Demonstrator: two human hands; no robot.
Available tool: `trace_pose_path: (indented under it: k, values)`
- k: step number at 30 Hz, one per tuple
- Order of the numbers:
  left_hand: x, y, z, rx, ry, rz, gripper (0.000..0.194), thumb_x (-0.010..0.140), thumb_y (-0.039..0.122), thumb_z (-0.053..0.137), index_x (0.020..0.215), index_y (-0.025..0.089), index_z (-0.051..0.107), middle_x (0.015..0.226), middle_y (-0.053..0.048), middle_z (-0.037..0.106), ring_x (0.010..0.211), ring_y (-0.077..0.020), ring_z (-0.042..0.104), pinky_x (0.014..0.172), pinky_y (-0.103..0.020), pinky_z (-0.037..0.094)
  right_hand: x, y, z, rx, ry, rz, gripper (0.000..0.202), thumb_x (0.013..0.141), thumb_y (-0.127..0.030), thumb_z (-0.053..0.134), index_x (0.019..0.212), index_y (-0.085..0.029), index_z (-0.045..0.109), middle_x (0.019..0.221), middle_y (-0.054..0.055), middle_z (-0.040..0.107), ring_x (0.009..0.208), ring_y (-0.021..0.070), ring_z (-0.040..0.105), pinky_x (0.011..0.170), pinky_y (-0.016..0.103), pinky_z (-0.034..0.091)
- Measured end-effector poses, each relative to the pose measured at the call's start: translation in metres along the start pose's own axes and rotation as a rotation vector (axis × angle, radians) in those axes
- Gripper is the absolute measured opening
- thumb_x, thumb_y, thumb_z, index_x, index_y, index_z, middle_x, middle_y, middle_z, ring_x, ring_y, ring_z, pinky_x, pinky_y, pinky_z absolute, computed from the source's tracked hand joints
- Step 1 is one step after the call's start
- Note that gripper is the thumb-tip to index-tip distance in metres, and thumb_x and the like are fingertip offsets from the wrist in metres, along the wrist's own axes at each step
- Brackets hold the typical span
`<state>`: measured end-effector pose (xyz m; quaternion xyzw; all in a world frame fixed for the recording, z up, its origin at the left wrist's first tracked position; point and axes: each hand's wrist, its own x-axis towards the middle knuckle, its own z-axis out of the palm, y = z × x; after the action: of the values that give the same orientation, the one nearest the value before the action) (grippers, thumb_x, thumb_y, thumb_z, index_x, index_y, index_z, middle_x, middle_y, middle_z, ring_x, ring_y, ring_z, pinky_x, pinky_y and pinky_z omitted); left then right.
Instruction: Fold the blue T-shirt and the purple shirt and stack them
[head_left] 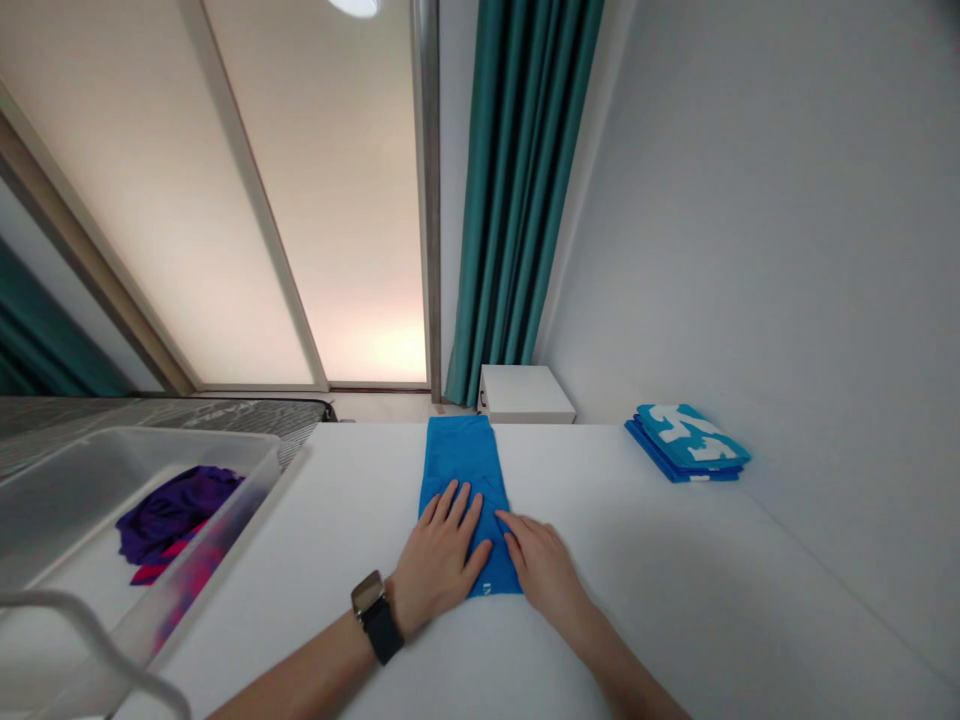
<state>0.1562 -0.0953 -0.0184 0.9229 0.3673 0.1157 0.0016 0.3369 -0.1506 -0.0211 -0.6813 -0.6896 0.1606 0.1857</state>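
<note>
A blue garment [461,450] lies folded into a long narrow strip on the white table, its far end near the table's back edge. Small white lettering marks its near end. My left hand [442,545] rests flat across its left side with fingers spread, and a dark watch is on that wrist. At the strip's right edge, my right hand [544,560] touches the cloth with its index finger and thumb stretched out and slightly apart. The remaining fingers of that hand are partly hidden. What kind of garment it is cannot be made out.
On the left stands a translucent plastic bin [270,450] holding purple cloth [180,505] and red cloth [169,555]. Folded blue and white clothes [686,440] are stacked at the back right by the wall. Past the white table [360,470] is a white cabinet [525,390]. A grey cable-like curve crosses the lower left.
</note>
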Motion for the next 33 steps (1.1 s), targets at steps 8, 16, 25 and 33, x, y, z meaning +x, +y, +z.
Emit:
trace_pose_path:
  k: [8, 16, 25, 33]
  values:
    - [-0.021, -0.036, -0.017, 0.015, -0.011, -0.026, 0.061, 0.097, 0.054, 0.035, 0.147, 0.019, 0.038, 0.154, -0.013, 0.036, 0.142, -0.0282, 0.032, 0.114, -0.048, 0.03, 0.015, -0.02, -0.022, -0.095, 0.119, -0.089, 0.037, 0.097, -0.02, 0.036, 0.126, -0.018, 0.06, 0.12, 0.013, 0.062, 0.115, 0.023, 0.055, 0.1, 0.036, 0.042]
    - [-0.028, -0.039, -0.005, -0.059, -0.014, -0.047, 0.06, 0.098, 0.05, 0.037, 0.15, 0.022, 0.031, 0.156, -0.01, 0.033, 0.144, -0.0261, 0.026, 0.115, -0.05, 0.029, 0.034, -0.046, 0.023, -0.165, 0.008, -0.173, 0.052, 0.099, -0.035, 0.035, 0.146, -0.014, 0.039, 0.155, 0.01, 0.032, 0.145, 0.0247, 0.023, 0.117, 0.049, 0.017]
    - [-0.02, -0.09, -0.016, -0.408, 0.12, -0.196, 0.047, 0.1, 0.036, 0.03, 0.138, 0.017, 0.05, 0.14, -0.012, 0.054, 0.129, -0.0219, 0.05, 0.111, -0.044, 0.038, 0.032, -0.036, 0.026, -0.07, 0.039, -0.137, 0.052, 0.1, -0.037, 0.029, 0.147, -0.015, 0.038, 0.157, 0.008, 0.029, 0.146, 0.0227, 0.021, 0.118, 0.048, 0.014]
    - [-0.016, -0.089, -0.02, -0.431, 0.121, -0.122, 0.047, 0.1, 0.039, 0.033, 0.137, 0.017, 0.05, 0.14, -0.011, 0.055, 0.129, -0.0215, 0.049, 0.112, -0.042, 0.038, 0.057, 0.016, 0.011, 0.228, 0.273, -0.026, 0.046, 0.097, -0.022, 0.024, 0.13, -0.014, 0.055, 0.13, 0.011, 0.059, 0.121, 0.0184, 0.05, 0.108, 0.037, 0.035]
